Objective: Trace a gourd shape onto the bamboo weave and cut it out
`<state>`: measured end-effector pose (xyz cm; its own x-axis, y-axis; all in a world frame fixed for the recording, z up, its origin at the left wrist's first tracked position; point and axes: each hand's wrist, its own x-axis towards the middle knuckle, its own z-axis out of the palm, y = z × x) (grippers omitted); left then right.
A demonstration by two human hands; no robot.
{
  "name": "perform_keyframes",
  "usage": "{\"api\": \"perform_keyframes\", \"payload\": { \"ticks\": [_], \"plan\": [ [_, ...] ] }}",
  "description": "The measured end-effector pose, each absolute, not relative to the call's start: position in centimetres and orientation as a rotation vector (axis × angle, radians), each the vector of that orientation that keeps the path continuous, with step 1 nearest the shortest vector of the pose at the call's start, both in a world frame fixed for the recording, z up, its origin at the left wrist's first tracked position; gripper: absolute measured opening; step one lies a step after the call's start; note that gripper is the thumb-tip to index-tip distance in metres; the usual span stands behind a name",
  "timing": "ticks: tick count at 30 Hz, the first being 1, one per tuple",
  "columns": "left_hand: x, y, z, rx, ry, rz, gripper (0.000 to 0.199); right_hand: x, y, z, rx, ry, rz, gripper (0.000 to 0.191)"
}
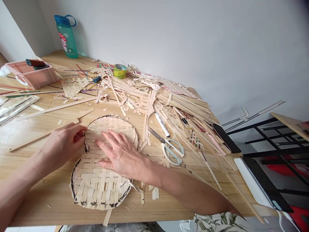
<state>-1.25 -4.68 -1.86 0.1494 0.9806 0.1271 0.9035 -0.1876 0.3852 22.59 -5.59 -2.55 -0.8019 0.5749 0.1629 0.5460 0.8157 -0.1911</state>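
A flat woven piece (96, 180) of pale strips, shaped like a figure eight, lies near the table's front edge. Black marks run along its outline, and a few strip ends stick out at the bottom. At the upper lobe's left rim, close to the narrow waist, my left hand (64, 140) pinches the edge between thumb and fingers. My right hand (120, 153) rests palm down across the weave, its fingers spread, covering part of the middle. To the right of it lie scissors (172, 149) with their blades slightly apart, and a white marker (162, 125).
Loose strips (183, 103) and offcuts heap across the back and right. A roll of tape (120, 71), a pink basket (44, 79) and a blue-green bottle (68, 42) stand behind. A black phone (226, 138) and a tablet-like device (263, 183) lie at the right edge.
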Motion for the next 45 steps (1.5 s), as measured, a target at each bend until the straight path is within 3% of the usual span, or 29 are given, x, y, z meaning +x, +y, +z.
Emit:
{"api": "perform_keyframes", "payload": {
  "ticks": [9, 16, 23, 25, 29, 33, 45],
  "plan": [
    [0.0, -5.3, -0.8, 2.257, 1.915, 0.613, 0.034, 22.5, -5.5, -2.7, -0.865, -2.799, 0.152, 0.058],
    [4.2, -7.0, -2.4, 2.203, 1.394, 0.816, 0.042, 22.3, -5.3, -2.8, -0.889, -2.787, 0.149, 0.059],
    [4.7, -7.3, -3.9, 2.163, 1.428, 0.767, 0.047, 22.3, -5.1, -2.6, -0.909, -2.794, 0.249, 0.058],
    [4.7, -7.5, -4.1, 2.176, 1.435, 0.780, 0.046, 22.7, -4.6, -2.0, -0.864, -2.805, 0.350, 0.051],
    [4.8, -7.7, -4.9, 2.240, 1.449, 0.826, 0.045, 24.1, -2.9, -1.0, -0.875, -2.631, 0.661, 0.019],
    [5.0, -7.5, -5.5, 2.385, 1.475, 0.753, 0.044, 25.8, -1.1, -1.0, -0.998, -2.482, 0.626, 0.025],
    [2.3, -5.9, -4.0, 2.683, 1.260, 0.554, 0.040, 26.5, -1.0, -0.1, -1.093, -2.726, 0.424, 0.034]
  ]
}}
